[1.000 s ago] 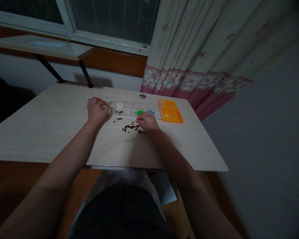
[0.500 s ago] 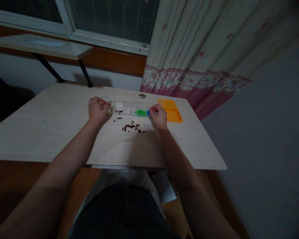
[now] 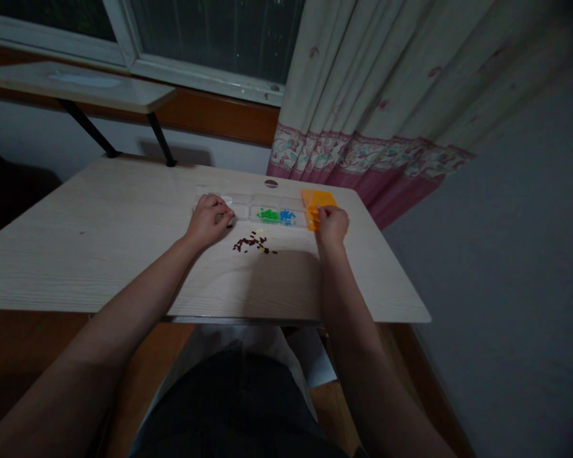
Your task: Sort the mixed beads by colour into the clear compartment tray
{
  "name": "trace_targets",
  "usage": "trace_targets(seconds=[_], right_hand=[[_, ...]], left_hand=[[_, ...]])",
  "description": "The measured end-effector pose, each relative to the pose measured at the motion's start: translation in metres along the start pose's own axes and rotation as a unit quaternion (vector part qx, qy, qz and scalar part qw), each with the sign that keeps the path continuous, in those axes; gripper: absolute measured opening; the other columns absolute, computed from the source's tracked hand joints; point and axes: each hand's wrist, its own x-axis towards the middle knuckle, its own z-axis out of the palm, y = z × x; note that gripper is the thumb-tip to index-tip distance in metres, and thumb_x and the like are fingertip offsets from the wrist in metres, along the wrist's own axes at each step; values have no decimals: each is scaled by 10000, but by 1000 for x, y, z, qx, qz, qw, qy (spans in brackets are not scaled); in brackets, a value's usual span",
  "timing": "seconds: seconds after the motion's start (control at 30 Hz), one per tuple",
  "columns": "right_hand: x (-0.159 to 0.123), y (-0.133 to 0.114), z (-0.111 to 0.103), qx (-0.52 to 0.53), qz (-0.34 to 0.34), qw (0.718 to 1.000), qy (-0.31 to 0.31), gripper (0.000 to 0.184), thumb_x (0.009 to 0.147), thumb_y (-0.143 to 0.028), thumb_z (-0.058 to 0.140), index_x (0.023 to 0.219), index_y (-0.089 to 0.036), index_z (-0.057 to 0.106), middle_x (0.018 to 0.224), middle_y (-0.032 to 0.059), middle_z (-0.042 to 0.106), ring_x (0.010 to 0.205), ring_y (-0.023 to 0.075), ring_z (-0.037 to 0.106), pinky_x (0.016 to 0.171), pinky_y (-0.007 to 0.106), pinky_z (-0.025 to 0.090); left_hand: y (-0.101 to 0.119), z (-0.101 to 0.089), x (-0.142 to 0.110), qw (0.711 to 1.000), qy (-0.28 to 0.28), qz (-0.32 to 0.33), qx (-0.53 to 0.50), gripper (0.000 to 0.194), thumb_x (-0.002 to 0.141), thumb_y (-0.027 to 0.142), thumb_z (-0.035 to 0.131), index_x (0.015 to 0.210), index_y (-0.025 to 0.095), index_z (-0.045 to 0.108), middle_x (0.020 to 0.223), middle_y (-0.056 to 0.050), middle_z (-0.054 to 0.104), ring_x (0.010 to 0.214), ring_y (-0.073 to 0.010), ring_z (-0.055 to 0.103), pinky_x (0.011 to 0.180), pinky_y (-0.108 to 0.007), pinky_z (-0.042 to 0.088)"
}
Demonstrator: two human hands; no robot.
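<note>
A clear divided box [image 3: 242, 210] lies across the far part of the table, with small green pieces [image 3: 268, 215] and small blue pieces [image 3: 287, 217] in neighbouring compartments. My left hand [image 3: 210, 221] is over the box's left end, fingers curled together. A dark bit shows at its fingertips; what it grips is too small to name. My right hand [image 3: 333, 224] is closed at the orange tray [image 3: 321, 198], covering its near right part. Whatever is in its fingers is hidden. Small dark brown pieces [image 3: 251, 242] lie scattered in front of the box, with a few yellow ones among them.
The wooden table [image 3: 124, 254] has a raised shelf [image 3: 100, 89] on black legs at its back left. A round dark inset [image 3: 271, 184] sits near the back edge. A curtain [image 3: 363, 140] hangs behind the right corner.
My right hand has moved right from the blue compartment to the orange tray, uncovering the blue pieces. My left hand has shifted right and nearer, over where a few loose brown pieces lay.
</note>
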Motion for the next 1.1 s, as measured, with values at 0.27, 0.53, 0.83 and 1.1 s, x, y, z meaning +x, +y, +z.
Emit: trace_targets(seconds=[0.27,0.53,0.83,1.1], right_hand=[[-4,-1,1,-80,37,995,44,386,977,-351,402,1021,-139,723,1090,160,669,1070,275,513,913,438,391],[2,-1,2,81,15,989,125,385,963,-353,389,975,-199,741,1024,97,704,1005,227,568,976,412,389],[-11,-21,11,109,-50,990,67,366,957,-344,438,964,-156,751,979,111,721,971,221,580,965,389,396],[-39,-62,29,119,-280,945,-119,211,909,-335,593,942,-236,777,957,65,717,1013,230,560,962,388,407]], left_hand=[[7,1,0,1000,-11,22,5,239,912,344,557,851,195,733,936,-68,626,975,-244,529,942,-454,414],[10,2,1,999,-16,45,6,243,927,345,551,857,197,731,935,-66,626,955,-232,535,912,-432,439],[15,5,-1,988,-116,86,-47,186,892,337,599,917,232,751,976,-62,628,964,-226,539,924,-415,432],[11,10,-4,984,-155,84,-40,228,874,290,599,1057,268,734,1037,-58,622,1031,-240,522,963,-417,417]])
